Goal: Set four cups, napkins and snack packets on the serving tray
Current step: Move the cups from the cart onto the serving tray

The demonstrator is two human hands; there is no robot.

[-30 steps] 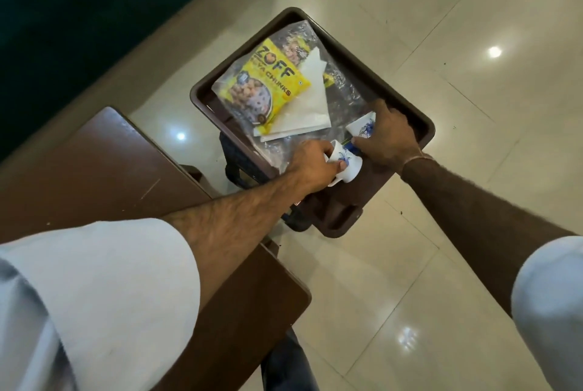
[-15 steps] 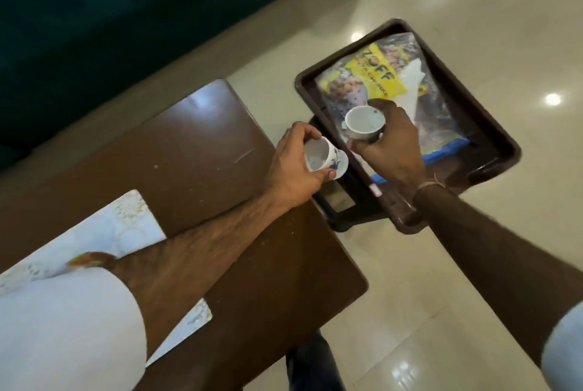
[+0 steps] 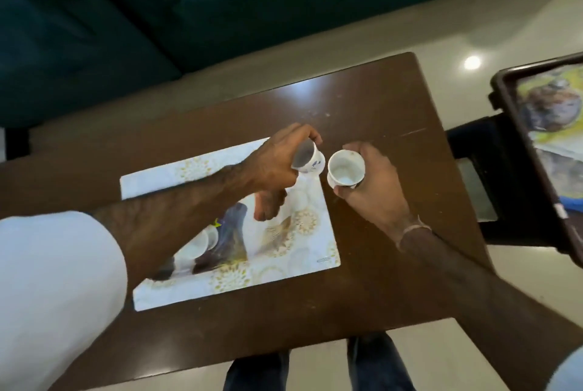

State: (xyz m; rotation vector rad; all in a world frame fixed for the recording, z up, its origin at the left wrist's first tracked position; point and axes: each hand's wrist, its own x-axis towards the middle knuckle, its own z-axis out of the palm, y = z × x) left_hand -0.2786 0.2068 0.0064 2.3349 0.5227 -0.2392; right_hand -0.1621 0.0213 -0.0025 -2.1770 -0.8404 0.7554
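My left hand (image 3: 271,166) grips a small white cup with a blue pattern (image 3: 309,159), tilted on its side above the far right corner of the placemat (image 3: 277,251). My right hand (image 3: 375,188) holds a second white cup (image 3: 344,166) upright, its mouth facing me, just right of the first. Both cups hang over the brown table (image 3: 378,100). The dark serving tray (image 3: 517,125) sits at the right edge of the view, with yellow snack packets (image 3: 555,106) in clear wrap lying in it. Under my left forearm, more white cups (image 3: 202,245) stand on the placemat, partly hidden.
A dark green sofa (image 3: 189,11) runs along the far side of the table. The tray rests on a dark stool (image 3: 479,176) over a pale tiled floor (image 3: 473,27). My legs (image 3: 315,368) show below the table's near edge.
Both hands lifted the cups off the tray and carried them left, over the table. My view swung left, so the tray slid to the right edge and the placemat came into sight.
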